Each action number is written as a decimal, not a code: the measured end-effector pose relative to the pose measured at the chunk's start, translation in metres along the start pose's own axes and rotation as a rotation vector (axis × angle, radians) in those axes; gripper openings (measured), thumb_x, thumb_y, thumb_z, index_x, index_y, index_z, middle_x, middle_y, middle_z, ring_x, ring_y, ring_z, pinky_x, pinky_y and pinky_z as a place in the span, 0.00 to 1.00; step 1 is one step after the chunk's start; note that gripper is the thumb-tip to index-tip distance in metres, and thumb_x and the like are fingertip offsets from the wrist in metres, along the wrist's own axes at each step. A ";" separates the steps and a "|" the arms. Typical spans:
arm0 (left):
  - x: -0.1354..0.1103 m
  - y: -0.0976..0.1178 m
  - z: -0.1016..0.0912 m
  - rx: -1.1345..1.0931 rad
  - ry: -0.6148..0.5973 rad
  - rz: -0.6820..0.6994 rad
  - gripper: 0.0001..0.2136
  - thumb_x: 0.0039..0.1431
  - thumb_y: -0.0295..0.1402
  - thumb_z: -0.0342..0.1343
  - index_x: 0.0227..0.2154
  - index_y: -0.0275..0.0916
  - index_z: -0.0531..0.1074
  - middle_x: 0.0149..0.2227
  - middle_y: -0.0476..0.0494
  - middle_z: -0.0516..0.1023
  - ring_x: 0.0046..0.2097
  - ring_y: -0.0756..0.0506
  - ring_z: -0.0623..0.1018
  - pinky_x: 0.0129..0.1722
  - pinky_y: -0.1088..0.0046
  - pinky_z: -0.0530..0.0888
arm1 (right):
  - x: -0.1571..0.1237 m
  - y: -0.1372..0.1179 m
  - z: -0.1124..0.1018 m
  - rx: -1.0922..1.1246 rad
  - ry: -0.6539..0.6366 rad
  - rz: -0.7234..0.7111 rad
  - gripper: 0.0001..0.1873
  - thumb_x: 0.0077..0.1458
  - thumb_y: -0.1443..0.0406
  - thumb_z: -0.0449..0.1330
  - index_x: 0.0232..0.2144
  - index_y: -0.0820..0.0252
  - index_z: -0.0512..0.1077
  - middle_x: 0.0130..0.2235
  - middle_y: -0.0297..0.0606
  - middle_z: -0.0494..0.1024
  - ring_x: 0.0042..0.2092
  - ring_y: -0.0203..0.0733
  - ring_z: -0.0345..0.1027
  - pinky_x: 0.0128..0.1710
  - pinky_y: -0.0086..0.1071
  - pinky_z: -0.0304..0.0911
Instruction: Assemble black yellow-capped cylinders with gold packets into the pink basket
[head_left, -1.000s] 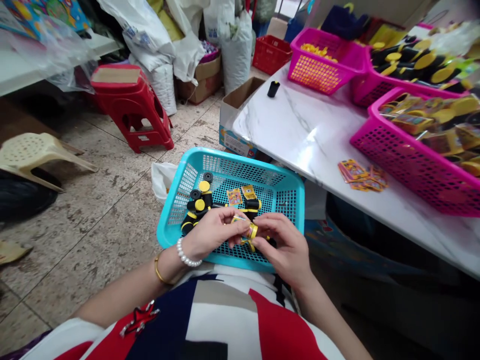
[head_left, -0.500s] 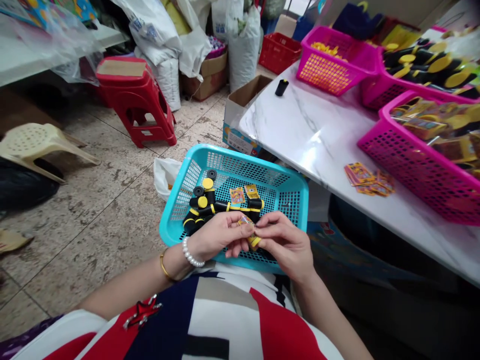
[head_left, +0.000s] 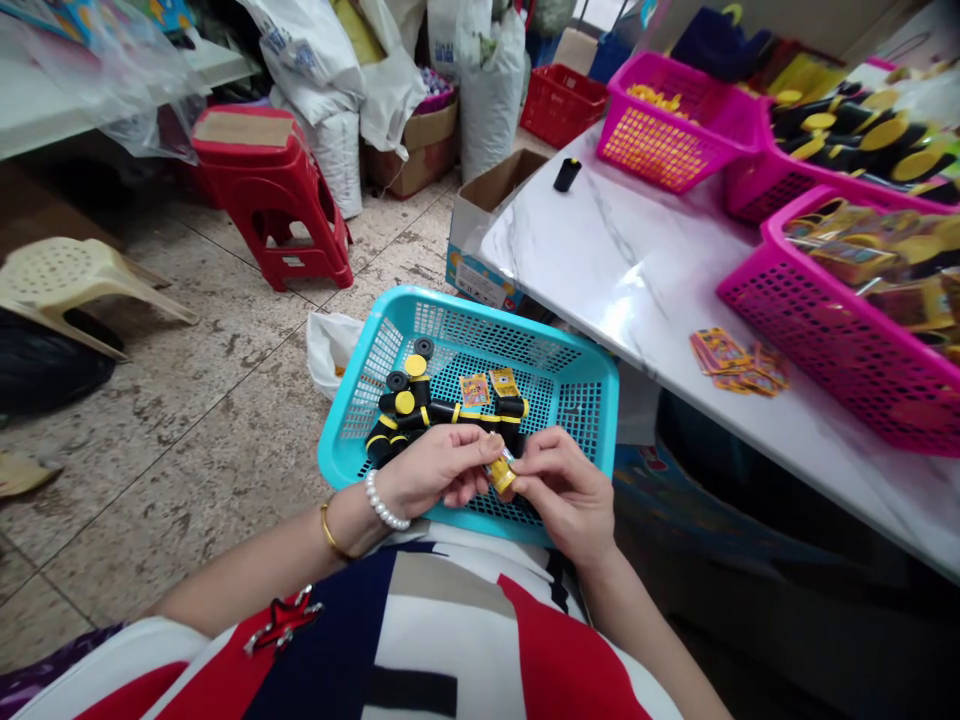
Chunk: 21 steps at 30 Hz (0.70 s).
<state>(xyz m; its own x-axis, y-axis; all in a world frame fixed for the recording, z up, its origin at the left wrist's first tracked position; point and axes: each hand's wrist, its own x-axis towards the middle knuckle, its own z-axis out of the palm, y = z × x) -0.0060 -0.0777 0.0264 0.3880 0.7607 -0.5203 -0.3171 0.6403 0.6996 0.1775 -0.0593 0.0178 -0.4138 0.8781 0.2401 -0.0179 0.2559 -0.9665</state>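
My left hand and my right hand meet over the near side of a turquoise plastic basket. Between their fingertips is a yellow printed label, curved round; whether a cylinder sits inside it I cannot tell. The left thumb and fingers pinch its upper left part, and the right thumb and forefinger grip its right edge. Just beyond lie several small black cylinders with yellow caps. Two flat printed labels rest among them, with black round discs at the left.
On the right a white marbled table carries a pile of printed labels, one black cylinder and pink baskets of parts. A red stool and cream stool stand left; sacks and an open carton lie beyond.
The label has turned between the fingers, showing more of its yellow face. My right hand has shifted slightly left; both hands keep their pinch.
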 end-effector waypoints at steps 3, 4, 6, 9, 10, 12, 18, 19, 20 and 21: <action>0.002 -0.002 0.000 0.014 0.062 0.056 0.17 0.51 0.47 0.60 0.26 0.36 0.67 0.19 0.54 0.68 0.15 0.57 0.64 0.11 0.84 0.57 | -0.007 0.001 0.006 -0.114 0.054 0.039 0.17 0.47 0.69 0.68 0.41 0.50 0.75 0.41 0.38 0.69 0.32 0.37 0.70 0.31 0.33 0.72; 0.003 -0.003 -0.001 0.018 0.063 0.073 0.17 0.51 0.47 0.60 0.27 0.36 0.67 0.19 0.54 0.68 0.15 0.58 0.63 0.12 0.85 0.57 | -0.009 0.000 0.008 -0.190 0.076 0.028 0.19 0.47 0.70 0.68 0.43 0.51 0.75 0.41 0.39 0.70 0.33 0.37 0.71 0.32 0.34 0.73; 0.005 -0.006 -0.002 0.029 0.055 0.103 0.17 0.52 0.46 0.60 0.28 0.36 0.67 0.19 0.54 0.68 0.16 0.58 0.63 0.13 0.85 0.58 | -0.011 0.000 0.012 -0.331 0.123 0.000 0.18 0.48 0.70 0.67 0.43 0.52 0.75 0.40 0.39 0.72 0.35 0.38 0.71 0.34 0.34 0.73; 0.009 -0.007 -0.004 0.035 0.048 0.150 0.17 0.52 0.46 0.60 0.28 0.36 0.67 0.18 0.55 0.67 0.16 0.58 0.63 0.13 0.86 0.58 | -0.011 0.001 0.018 -0.351 0.188 0.044 0.15 0.49 0.69 0.66 0.42 0.53 0.76 0.37 0.38 0.73 0.35 0.38 0.71 0.33 0.32 0.72; 0.010 -0.007 -0.004 0.037 0.046 0.152 0.17 0.52 0.46 0.60 0.28 0.36 0.66 0.18 0.55 0.67 0.16 0.58 0.63 0.13 0.86 0.58 | -0.010 0.001 0.019 -0.305 0.184 0.088 0.16 0.50 0.69 0.66 0.43 0.53 0.76 0.36 0.38 0.73 0.35 0.38 0.71 0.33 0.31 0.72; 0.010 -0.005 -0.005 0.037 0.034 0.125 0.17 0.51 0.46 0.61 0.27 0.36 0.66 0.18 0.54 0.68 0.15 0.58 0.64 0.12 0.85 0.58 | -0.007 0.002 0.019 -0.183 0.145 0.157 0.19 0.52 0.68 0.65 0.47 0.51 0.74 0.37 0.37 0.72 0.35 0.37 0.71 0.33 0.31 0.72; 0.005 -0.003 -0.002 -0.091 -0.086 0.048 0.18 0.55 0.48 0.55 0.31 0.35 0.68 0.21 0.48 0.74 0.15 0.55 0.68 0.11 0.84 0.61 | -0.006 0.000 0.005 0.084 0.060 0.195 0.11 0.50 0.68 0.66 0.37 0.50 0.79 0.45 0.40 0.68 0.40 0.41 0.71 0.31 0.33 0.76; 0.004 -0.003 -0.002 -0.112 -0.104 0.043 0.18 0.56 0.48 0.56 0.33 0.35 0.69 0.22 0.48 0.75 0.15 0.55 0.69 0.11 0.84 0.62 | -0.007 0.000 0.004 0.145 0.063 0.227 0.08 0.50 0.67 0.66 0.35 0.51 0.79 0.43 0.39 0.68 0.37 0.39 0.72 0.28 0.33 0.76; 0.003 -0.004 -0.002 -0.117 -0.111 0.035 0.17 0.55 0.47 0.57 0.35 0.35 0.69 0.21 0.49 0.75 0.15 0.55 0.69 0.12 0.84 0.63 | -0.008 0.000 0.004 0.200 0.065 0.258 0.07 0.50 0.67 0.66 0.34 0.52 0.79 0.42 0.38 0.68 0.34 0.38 0.72 0.26 0.34 0.76; 0.003 -0.006 -0.003 -0.104 -0.106 0.026 0.17 0.55 0.46 0.58 0.36 0.35 0.69 0.20 0.50 0.74 0.15 0.55 0.68 0.12 0.84 0.62 | -0.010 0.000 0.004 0.235 0.067 0.281 0.06 0.50 0.67 0.66 0.33 0.52 0.78 0.41 0.37 0.68 0.32 0.36 0.72 0.25 0.34 0.76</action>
<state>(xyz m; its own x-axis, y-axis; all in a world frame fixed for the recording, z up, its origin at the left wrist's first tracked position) -0.0058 -0.0789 0.0197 0.4659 0.7651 -0.4444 -0.4140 0.6324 0.6548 0.1780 -0.0694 0.0147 -0.3719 0.9275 -0.0393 -0.1237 -0.0915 -0.9881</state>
